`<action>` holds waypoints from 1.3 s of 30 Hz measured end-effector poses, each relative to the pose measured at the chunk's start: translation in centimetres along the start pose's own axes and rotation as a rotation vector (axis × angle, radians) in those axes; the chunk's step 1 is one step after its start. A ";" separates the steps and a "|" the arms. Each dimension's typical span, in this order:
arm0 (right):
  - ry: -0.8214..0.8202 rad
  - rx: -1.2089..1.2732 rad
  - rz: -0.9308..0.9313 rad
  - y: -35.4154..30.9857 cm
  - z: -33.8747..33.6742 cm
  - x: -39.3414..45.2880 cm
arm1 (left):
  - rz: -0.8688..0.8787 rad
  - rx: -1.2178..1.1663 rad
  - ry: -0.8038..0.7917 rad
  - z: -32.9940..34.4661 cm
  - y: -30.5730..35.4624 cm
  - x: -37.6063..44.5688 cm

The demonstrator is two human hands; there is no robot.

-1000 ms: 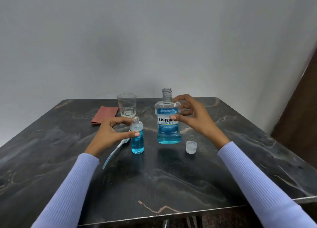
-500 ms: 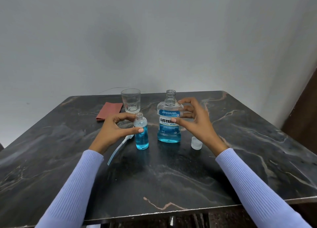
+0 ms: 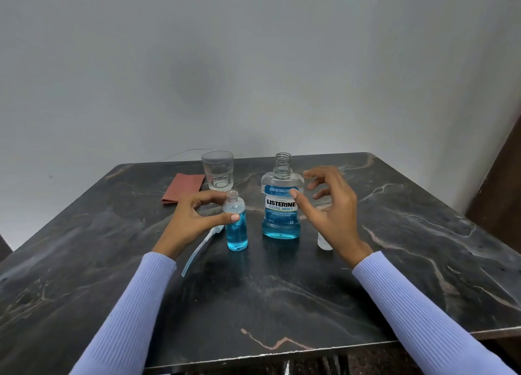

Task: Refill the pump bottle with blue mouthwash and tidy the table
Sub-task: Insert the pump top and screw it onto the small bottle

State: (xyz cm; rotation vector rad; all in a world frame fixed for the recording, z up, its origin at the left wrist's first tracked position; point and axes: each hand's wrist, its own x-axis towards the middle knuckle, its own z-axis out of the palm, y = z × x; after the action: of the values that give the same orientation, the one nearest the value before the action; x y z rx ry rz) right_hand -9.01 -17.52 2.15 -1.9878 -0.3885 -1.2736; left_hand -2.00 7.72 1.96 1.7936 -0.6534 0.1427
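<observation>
The small pump bottle (image 3: pixel 236 224) stands upright just left of the frame's centre on the dark marble table (image 3: pixel 282 295), its long axis vertical and its open, uncapped neck pointing straight up. Blue liquid fills roughly its lower 2 thirds. Its pump head with the long dip tube (image 3: pixel 200 247) lies flat on the table to the lower left of it, the tube running diagonally toward the lower left of the frame.

The mouthwash bottle (image 3: pixel 282 205) stands upright just right of the pump bottle, also uncapped, neck up, with blue liquid only in its lower part. Its cap (image 3: pixel 323 243) sits on the table to the right, partly hidden behind the right wrist.

Compared with 0.5 s ago, the right hand (image 3: pixel 332 214) has let go of the mouthwash bottle and drawn back to the right; a gap now shows between its fingers and the label. It hangs above the table, fingers spread and loosely curled, holding nothing.

The left hand (image 3: pixel 194 219) pinches the pump bottle's shoulder between thumb and forefinger, as before, wrist low and the lilac sleeve running to the lower left corner.

In the upper left of the table stand a clear glass (image 3: pixel 217 170) and a folded reddish cloth (image 3: pixel 183 188).
</observation>
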 end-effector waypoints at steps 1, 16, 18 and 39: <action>0.021 -0.016 -0.054 -0.2 0.2 -0.1 | -0.002 0.002 -0.003 -0.1 0.0 0.0; -0.205 0.082 -0.021 -3.2 5.2 -1.7 | -0.058 -0.033 -0.022 -1.3 0.7 -0.5; -0.223 0.069 0.003 -3.0 5.1 -1.9 | -0.080 -0.092 0.045 -1.3 0.9 -0.4; -0.376 -0.004 0.032 -2.9 4.9 -2.2 | -0.418 0.512 0.171 -0.1 -2.1 0.0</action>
State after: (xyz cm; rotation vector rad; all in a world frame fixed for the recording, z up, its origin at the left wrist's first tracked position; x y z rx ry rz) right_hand -8.55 -11.72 0.24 -2.2289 -0.5305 -0.8773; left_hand -0.89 8.17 0.18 2.3384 -0.1077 0.1877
